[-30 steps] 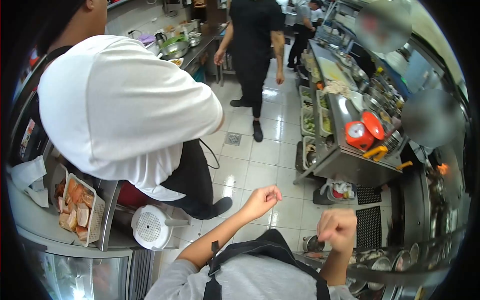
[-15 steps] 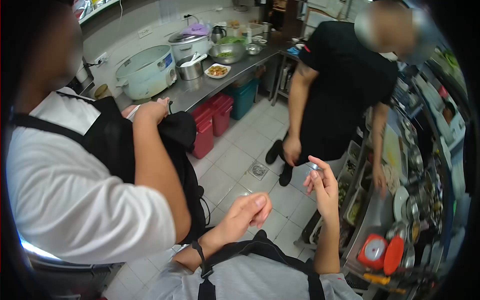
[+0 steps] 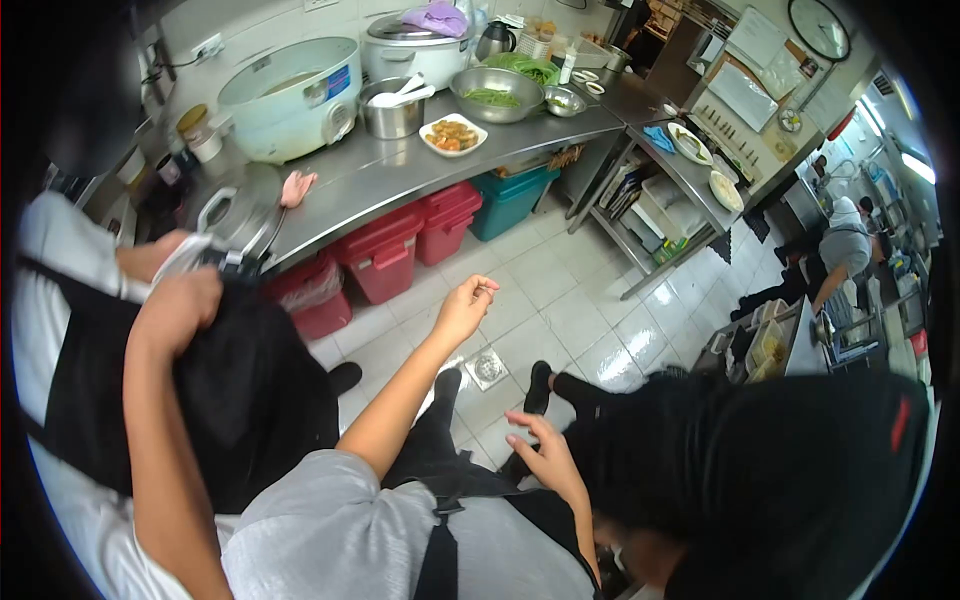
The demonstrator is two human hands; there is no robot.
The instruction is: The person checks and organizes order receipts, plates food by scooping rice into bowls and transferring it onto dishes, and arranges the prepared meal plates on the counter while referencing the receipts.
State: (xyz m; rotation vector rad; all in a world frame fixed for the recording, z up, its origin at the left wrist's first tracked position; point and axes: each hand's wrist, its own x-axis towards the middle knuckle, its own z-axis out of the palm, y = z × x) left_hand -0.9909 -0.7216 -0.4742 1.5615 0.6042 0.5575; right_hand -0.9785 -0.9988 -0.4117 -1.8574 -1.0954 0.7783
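Note:
My left hand [image 3: 465, 309] reaches forward above the tiled floor, holding nothing, its fingers loosely bent. Lower down, in front of my apron, my right hand [image 3: 548, 456] is empty with its fingers apart. Beyond my left hand stands a steel counter [image 3: 350, 190]. On it are a white square dish of cooked food [image 3: 453, 136], a steel pot with white-handled utensils [image 3: 393, 117], a metal bowl of greens [image 3: 497, 95] and a large pale round cooker [image 3: 290, 100]. Neither hand touches any of these.
At left, a person in a black apron [image 3: 230, 390] grips a white cloth [image 3: 185, 262] near a lidded pot. Another person in black [image 3: 760, 480] bends close on my right. Red bins [image 3: 380, 255] and a teal bin [image 3: 512, 200] stand under the counter. A floor drain [image 3: 487, 369] lies ahead.
My view has turned right and risen toward the counter. My left arm now stretches forward. The person in black has come close on my right and bent low; the person at left handles a cloth.

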